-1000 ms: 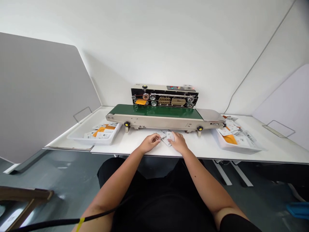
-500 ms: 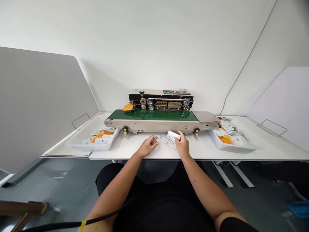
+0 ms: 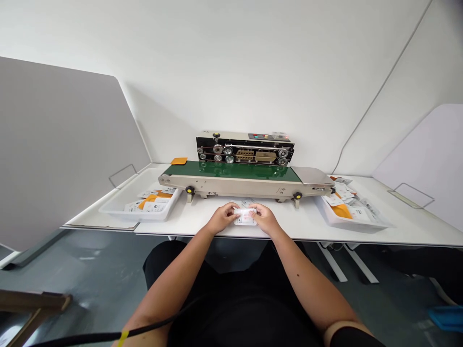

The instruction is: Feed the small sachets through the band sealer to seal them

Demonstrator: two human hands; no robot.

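Between my two hands, above the front of the table, is a small white printed pouch [image 3: 246,219]. My left hand [image 3: 222,218] pinches its left edge. The fingers of my right hand [image 3: 265,219] are closed on its right edge. Behind the pouch, other flat packets [image 3: 248,202] lie on the table, partly hidden by my hands. Just beyond stands a band sealing machine [image 3: 246,149] with a green conveyor belt [image 3: 231,171]. An orange pouch [image 3: 179,161] is at the belt's left end.
On the left a clear plastic bin [image 3: 166,212] holds white and orange pouches. A second bin [image 3: 340,221] with mixed pouches stands on the right. Grey panels [image 3: 65,144] with wire handles flank the white table [image 3: 202,229]. A black cable [image 3: 90,337] crosses my left arm.
My right hand has brought the white pouch left and nearer to me, and my left hand now grips it too. The orange pouch has moved left, away from the sealer's rollers.
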